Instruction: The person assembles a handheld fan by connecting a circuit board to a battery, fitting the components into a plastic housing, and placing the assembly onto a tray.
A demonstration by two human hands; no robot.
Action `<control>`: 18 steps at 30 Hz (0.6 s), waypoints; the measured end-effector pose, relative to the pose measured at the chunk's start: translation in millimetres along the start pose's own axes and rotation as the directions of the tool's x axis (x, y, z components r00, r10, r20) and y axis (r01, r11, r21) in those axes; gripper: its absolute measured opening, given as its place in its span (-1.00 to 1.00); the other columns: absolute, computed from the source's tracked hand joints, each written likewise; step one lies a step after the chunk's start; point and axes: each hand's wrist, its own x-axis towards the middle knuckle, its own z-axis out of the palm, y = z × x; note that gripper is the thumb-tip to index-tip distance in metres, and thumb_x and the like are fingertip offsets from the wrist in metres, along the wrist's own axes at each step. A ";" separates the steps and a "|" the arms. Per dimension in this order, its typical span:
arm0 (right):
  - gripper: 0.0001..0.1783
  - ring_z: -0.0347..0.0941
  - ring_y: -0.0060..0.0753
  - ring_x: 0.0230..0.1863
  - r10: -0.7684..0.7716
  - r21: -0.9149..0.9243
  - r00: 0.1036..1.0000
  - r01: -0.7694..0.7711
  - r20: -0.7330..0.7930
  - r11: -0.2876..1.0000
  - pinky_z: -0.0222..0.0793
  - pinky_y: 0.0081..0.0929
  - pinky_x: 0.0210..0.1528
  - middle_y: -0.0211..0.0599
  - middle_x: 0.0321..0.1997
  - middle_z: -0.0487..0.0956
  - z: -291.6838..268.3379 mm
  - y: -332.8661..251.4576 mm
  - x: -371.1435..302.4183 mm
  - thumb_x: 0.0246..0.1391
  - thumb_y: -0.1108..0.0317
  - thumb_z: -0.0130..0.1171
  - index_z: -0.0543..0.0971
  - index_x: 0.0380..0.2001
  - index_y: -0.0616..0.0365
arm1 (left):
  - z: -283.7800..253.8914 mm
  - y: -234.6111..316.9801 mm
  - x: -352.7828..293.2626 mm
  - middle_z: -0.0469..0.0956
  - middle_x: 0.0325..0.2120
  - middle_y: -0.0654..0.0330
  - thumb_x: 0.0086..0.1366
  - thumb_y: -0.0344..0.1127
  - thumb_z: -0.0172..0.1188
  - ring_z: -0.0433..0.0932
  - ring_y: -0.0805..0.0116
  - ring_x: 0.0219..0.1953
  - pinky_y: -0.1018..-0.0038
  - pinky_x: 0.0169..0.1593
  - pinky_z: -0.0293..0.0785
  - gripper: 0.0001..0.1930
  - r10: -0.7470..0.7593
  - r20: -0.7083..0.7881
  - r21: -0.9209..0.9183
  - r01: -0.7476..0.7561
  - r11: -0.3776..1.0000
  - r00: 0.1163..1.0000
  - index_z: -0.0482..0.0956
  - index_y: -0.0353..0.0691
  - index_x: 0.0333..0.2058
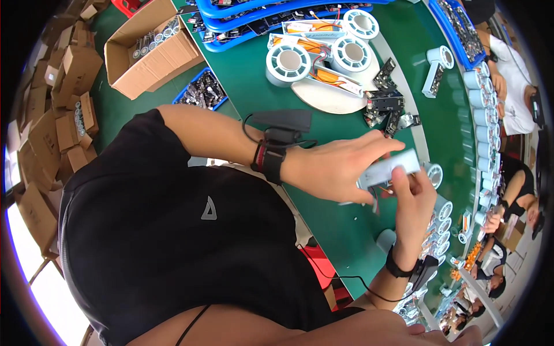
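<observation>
Between my two hands is a pale blue fan handle casing [395, 166], with thin wires hanging from its lower side. My left hand [340, 167] reaches in from the upper left and grips one end with thumb and fingers. My right hand [412, 199] comes from below, its thumb pressed on the casing's face and its fingers curled behind. What lies inside the casing is hidden. Just beyond my left hand, small black circuit boards [385, 104] lie in a loose pile. Beside them, several opened fans [288, 62] with orange batteries rest on and around a white round disc [323, 102].
Blue trays [254, 26] of boards stand at the far left of the green table [340, 236]. A cardboard box [156, 63] holds round parts. Rows of fans [485, 127] line the far side, where other people [513, 86] work. Fan bodies [441, 230] stand close to my right wrist.
</observation>
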 end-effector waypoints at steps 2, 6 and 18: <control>-0.83 0.61 -0.49 -0.35 -0.029 -0.090 0.995 0.038 0.095 0.995 0.46 -0.53 -0.27 -0.31 -0.38 0.64 -3.7 4.8 18.5 0.28 0.44 0.18 0.59 -0.15 0.34 | -4.3 3.4 -2.1 0.43 -0.03 -0.06 0.10 -0.34 0.44 0.56 -0.04 -0.06 0.20 -0.02 0.54 -0.22 -0.040 0.000 0.032 0.040 0.999 0.999 0.24 -0.35 0.25; -0.78 0.63 -0.37 -0.33 0.040 -0.077 0.903 -0.008 0.428 0.997 0.51 -0.43 -0.24 -0.27 -0.28 0.65 -29.9 -11.0 45.7 0.26 0.44 0.16 0.58 -0.07 0.30 | -13.9 5.5 -7.3 0.48 -0.09 -0.09 0.10 -0.41 0.35 0.58 -0.07 -0.13 0.16 -0.09 0.54 -0.33 -0.154 -0.012 0.052 0.155 0.987 0.988 0.27 -0.35 0.17; -0.76 0.60 0.08 -0.26 -0.544 -0.816 0.829 0.398 0.125 0.419 0.52 -0.08 -0.25 -0.16 -0.14 0.60 22.9 16.2 73.1 0.18 0.28 0.23 0.60 -0.11 0.10 | -10.4 -6.1 -13.1 0.56 -0.12 0.16 0.12 -0.59 0.33 0.59 0.41 -0.07 0.43 -0.03 0.56 -0.47 -0.214 -0.158 -0.373 0.142 0.917 0.964 0.37 -0.29 0.07</control>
